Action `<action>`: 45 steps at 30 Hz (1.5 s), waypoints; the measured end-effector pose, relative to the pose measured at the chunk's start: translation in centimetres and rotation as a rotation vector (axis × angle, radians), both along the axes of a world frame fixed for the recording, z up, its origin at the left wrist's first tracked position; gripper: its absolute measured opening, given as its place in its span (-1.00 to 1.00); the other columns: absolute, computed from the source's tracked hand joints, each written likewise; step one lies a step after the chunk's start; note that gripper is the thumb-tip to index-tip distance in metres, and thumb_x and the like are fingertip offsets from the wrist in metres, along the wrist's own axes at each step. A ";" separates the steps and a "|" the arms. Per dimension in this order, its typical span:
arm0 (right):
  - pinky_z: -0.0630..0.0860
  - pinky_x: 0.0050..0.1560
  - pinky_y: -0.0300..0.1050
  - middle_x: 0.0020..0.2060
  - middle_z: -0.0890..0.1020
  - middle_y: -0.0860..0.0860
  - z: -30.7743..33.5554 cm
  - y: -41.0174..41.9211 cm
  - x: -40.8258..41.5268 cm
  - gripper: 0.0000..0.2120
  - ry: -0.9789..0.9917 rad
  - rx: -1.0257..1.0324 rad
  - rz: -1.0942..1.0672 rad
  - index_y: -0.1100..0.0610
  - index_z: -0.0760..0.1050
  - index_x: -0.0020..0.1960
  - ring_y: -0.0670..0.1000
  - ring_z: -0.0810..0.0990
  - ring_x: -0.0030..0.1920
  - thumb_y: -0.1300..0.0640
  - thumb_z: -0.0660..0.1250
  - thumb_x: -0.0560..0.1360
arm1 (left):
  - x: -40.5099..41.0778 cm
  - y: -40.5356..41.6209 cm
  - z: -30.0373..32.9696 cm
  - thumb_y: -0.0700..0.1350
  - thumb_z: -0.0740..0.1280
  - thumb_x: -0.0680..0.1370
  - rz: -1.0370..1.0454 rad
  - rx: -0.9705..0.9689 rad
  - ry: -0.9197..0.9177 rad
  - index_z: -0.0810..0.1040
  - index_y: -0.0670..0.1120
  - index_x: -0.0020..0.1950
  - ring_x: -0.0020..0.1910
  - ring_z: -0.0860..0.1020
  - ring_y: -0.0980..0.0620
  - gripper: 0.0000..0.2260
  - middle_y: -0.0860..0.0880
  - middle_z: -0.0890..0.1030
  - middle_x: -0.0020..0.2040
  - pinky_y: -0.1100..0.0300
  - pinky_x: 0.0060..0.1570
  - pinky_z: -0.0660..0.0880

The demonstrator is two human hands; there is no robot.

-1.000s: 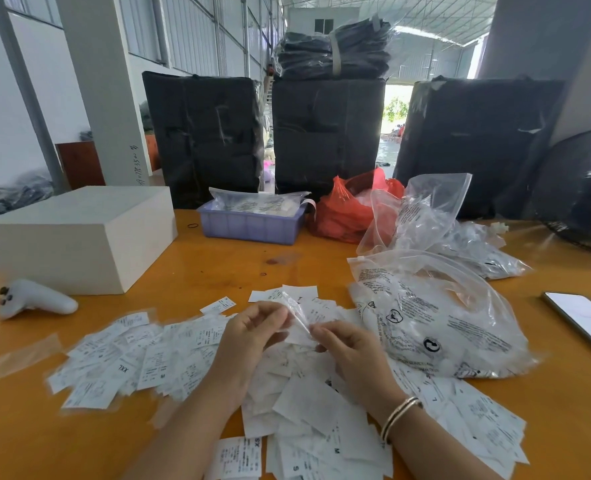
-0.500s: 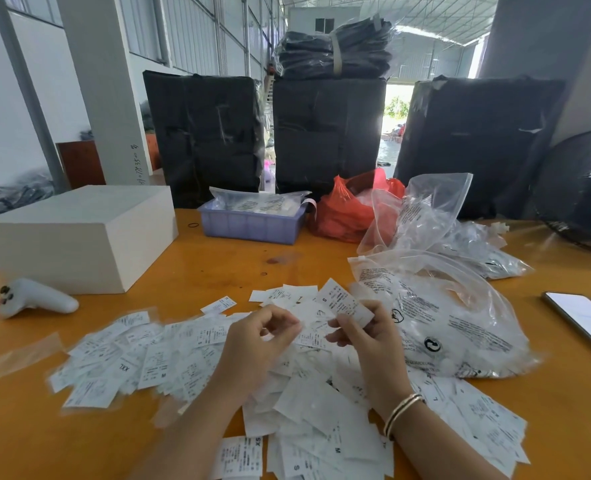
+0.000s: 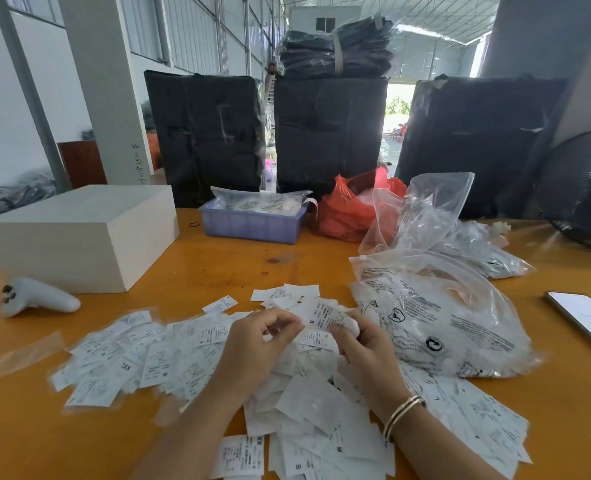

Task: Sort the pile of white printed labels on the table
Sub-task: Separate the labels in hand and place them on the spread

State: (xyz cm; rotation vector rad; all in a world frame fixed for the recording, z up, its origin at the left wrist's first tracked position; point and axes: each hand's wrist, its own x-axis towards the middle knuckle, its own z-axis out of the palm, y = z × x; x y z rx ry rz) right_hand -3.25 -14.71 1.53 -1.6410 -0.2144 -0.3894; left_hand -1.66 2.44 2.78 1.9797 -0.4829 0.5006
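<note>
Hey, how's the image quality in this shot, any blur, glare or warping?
Head view: the doorway behind is blown out by daylight; the phone screen reflects glare; labels at left look smeared; wide-angle warping bends the pillar and edges.

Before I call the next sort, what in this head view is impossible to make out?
- Fine print on the labels: too small and blurred; only some size letters read.
- Label held up by the right hand: the fingers cover part of it.
- What the left hand pinches: hidden by its curled fingers.
- Purple tray contents: covered by a plastic bag.
- Phone: cut off by the right edge.
</note>
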 end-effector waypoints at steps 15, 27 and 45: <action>0.28 -0.42 -0.32 -0.46 0.42 -0.09 0.5 0.1 -0.2 -0.86 -0.082 -0.035 -0.062 0.33 0.48 -0.25 -0.14 0.33 -0.44 0.32 0.33 0.48 | 0.0 0.2 0.0 0.01 0.46 0.39 -0.072 -0.053 0.119 0.61 0.09 -0.26 -0.31 0.48 0.25 -0.93 0.25 0.57 -0.35 0.42 -0.26 0.43; 0.20 -0.52 -0.35 -0.53 0.38 -0.05 0.3 0.2 -0.2 -0.83 -0.105 -0.198 -0.188 0.35 0.47 -0.26 -0.15 0.29 -0.53 0.30 0.32 0.48 | -0.2 0.2 0.2 -0.11 0.51 0.40 -0.022 0.010 0.052 0.61 0.15 -0.24 -0.25 0.54 0.17 -0.84 0.18 0.61 -0.31 0.39 -0.25 0.48; 0.44 -0.43 -0.25 -0.46 0.58 0.07 0.4 -0.3 -0.6 -0.84 -0.008 0.175 0.114 0.27 0.49 -0.11 -0.01 0.50 -0.46 0.33 0.17 0.57 | -0.2 0.3 0.3 0.17 0.34 0.36 -0.137 -0.039 0.110 0.63 0.19 -0.18 -0.12 0.58 0.30 -0.86 0.33 0.64 -0.17 0.50 -0.17 0.45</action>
